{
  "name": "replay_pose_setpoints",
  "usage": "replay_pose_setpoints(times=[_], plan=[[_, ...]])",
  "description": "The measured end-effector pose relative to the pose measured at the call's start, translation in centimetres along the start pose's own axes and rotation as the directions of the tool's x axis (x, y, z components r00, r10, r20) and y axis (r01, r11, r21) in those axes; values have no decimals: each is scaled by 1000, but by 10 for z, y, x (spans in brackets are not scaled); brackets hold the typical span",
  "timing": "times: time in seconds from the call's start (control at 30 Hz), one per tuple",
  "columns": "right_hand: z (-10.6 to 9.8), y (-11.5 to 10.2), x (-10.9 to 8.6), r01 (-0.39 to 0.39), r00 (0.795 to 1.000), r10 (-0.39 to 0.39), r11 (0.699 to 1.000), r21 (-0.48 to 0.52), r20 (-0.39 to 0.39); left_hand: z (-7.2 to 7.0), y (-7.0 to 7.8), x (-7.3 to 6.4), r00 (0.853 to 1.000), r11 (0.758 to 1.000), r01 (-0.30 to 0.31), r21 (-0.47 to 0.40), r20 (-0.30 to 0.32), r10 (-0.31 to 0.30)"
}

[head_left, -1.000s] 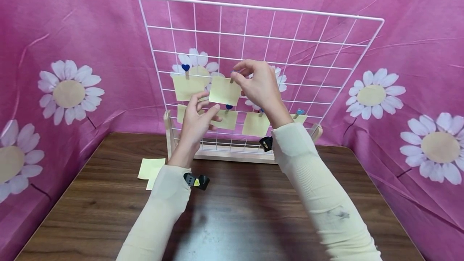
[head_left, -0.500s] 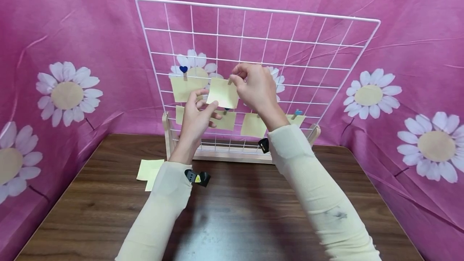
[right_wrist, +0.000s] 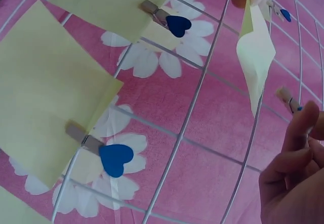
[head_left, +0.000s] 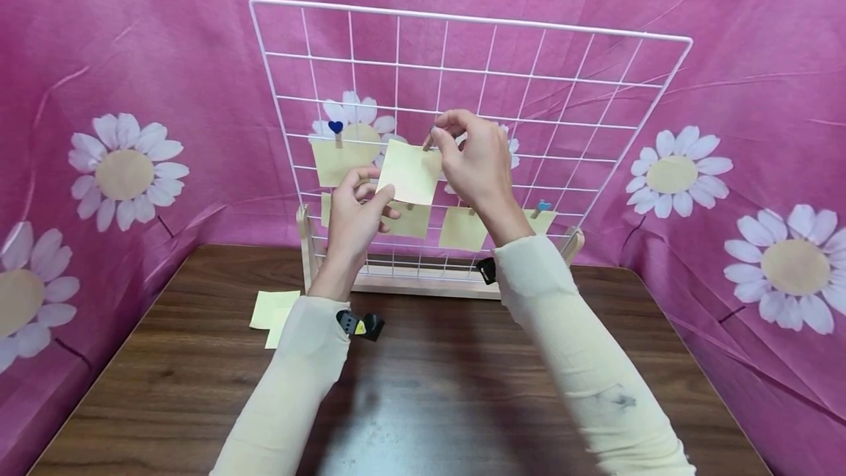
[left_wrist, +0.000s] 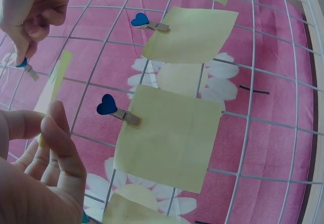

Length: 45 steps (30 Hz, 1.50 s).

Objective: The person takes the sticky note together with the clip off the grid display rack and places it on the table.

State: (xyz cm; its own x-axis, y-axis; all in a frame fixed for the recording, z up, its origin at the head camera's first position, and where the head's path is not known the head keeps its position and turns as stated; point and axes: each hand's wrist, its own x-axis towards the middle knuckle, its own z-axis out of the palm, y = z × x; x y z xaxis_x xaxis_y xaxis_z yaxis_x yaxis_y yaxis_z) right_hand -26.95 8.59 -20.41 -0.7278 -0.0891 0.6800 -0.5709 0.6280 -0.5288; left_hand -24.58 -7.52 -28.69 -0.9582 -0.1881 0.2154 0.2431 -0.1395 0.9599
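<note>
My left hand (head_left: pixel 353 219) pinches a pale yellow sticky note (head_left: pixel 408 172) between thumb and finger at its lower left, in front of the white wire grid (head_left: pixel 492 67). My right hand (head_left: pixel 481 164) pinches a small wooden clothespin (head_left: pixel 428 142) with a blue heart, at the note's upper right corner. Both wrist views show a gap between the clothespin (right_wrist: pixel 287 100) and the note (right_wrist: pixel 256 54). The note is seen almost edge-on in the left wrist view. Part of the clothespin is hidden by my right fingers.
Several sticky notes hang on the grid by heart clothespins, including one (head_left: pixel 344 164) left of the held note. Loose notes (head_left: pixel 274 308) lie on the brown table (head_left: pixel 423 388) at left. A wooden base (head_left: pixel 423 285) carries the grid before a pink flowered cloth.
The held note has come slightly down and tilted. My right hand first shifted a little left, then back right with the clothespin. The left hand has kept its pinch nearly in place.
</note>
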Motion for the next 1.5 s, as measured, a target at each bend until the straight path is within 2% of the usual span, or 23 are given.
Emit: replay_pose_setpoints(times=[0.17, 0.37, 0.63, 0.9, 1.17, 1.5], plan=[[-3, 6, -7, -71, 995, 64, 994, 85, 79, -2, 1, -4, 1000, 1000, 16, 3, 3, -16], [-7, 20, -18, -105, 994, 91, 963, 247, 68, -2, 2, -9, 1000, 1000, 17, 17, 26, -17], [-24, 39, -36, -201, 979, 165, 883, 425, 121, -7, 0, -16, 999, 1000, 4, 28, 43, -5], [-40, 52, -55, -157, 987, 154, 877, 455, 45, -17, -6, -23, 1000, 1000, 9, 14, 30, -10], [-50, 71, -75, -161, 985, 175, 873, 461, 12, -32, -16, -28, 1000, 1000, 20, -1, 16, -20], [-62, 96, -99, -182, 975, 220, 857, 482, -25, -53, -28, -38, 995, 995, 98, 14, -26, -97]])
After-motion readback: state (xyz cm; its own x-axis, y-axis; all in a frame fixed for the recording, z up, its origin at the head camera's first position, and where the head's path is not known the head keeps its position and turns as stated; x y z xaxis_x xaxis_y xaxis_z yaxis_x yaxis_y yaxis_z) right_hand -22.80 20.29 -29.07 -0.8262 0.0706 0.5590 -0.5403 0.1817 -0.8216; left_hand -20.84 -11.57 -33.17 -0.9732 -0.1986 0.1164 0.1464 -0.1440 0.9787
